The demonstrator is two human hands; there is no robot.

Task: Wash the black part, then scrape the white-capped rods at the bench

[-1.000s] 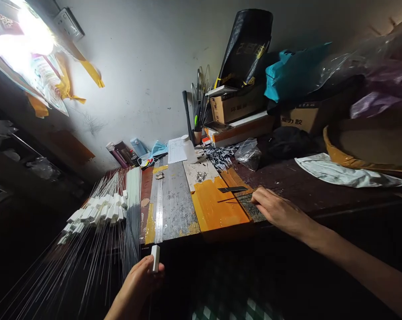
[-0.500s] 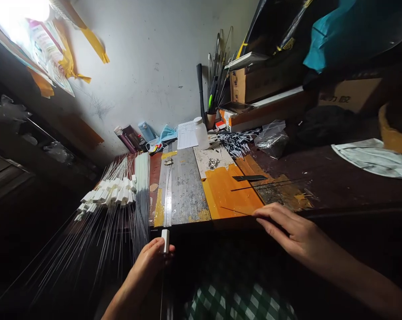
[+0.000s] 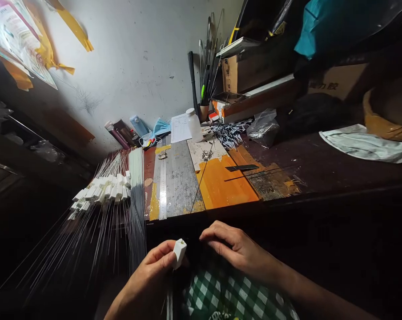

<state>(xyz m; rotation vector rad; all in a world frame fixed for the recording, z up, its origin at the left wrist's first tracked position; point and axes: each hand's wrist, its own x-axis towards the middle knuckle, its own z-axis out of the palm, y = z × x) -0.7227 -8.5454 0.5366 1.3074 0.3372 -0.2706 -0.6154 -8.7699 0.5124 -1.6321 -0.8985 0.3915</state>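
My left hand point(image 3: 159, 262) grips a small white block point(image 3: 179, 253) between thumb and fingers, tilted, its top end showing a small dark hole. A thin wire point(image 3: 200, 182) runs up and away from near that end, across the grey board and orange mat. My right hand point(image 3: 223, 242) is held to the right of the block, apart from it, thumb and fingertips pinched together. The thin dark rod seen in that pinch earlier is lost against the dark background. Both hands are in front of the table edge, above a green checked cloth point(image 3: 217, 289).
On the left lies a pile of white blocks point(image 3: 102, 189) with long thin wires. A steel ruler point(image 3: 162, 191) lies on the grey board point(image 3: 179, 182). The orange mat point(image 3: 221, 186) has a black strip point(image 3: 242, 168) near it. Behind stand a white bottle point(image 3: 194, 126) and dark cotton-tipped sticks point(image 3: 230, 133).
My right hand has moved left from the orange mat toward the white block, and the rod is gone from the mat. My left hand has shifted right and tilted the block.
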